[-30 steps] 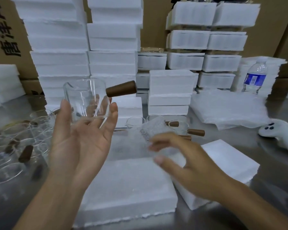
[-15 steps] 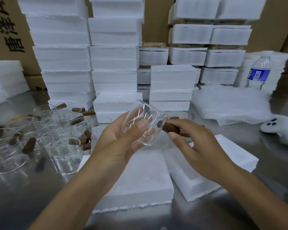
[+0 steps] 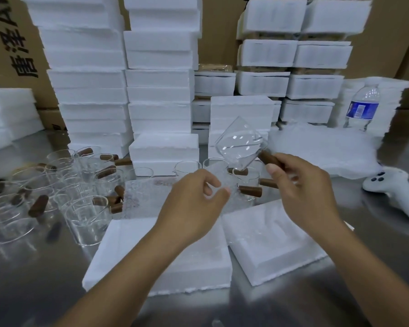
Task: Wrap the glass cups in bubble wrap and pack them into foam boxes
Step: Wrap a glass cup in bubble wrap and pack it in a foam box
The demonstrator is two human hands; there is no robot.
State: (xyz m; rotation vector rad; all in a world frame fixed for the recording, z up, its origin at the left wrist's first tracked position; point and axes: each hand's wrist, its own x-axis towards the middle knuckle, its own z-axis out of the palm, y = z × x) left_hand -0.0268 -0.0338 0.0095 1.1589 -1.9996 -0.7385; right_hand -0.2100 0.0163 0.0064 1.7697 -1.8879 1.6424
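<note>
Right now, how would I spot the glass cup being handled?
Over the metal table, before the stacked foam boxes, the right hand grips a glass cup by its brown handle. Only this cup is lifted and tilted; the other cups stand on the table.

One left hand (image 3: 194, 201), one right hand (image 3: 300, 192), one water bottle (image 3: 363, 107), one controller (image 3: 392, 192)
</note>
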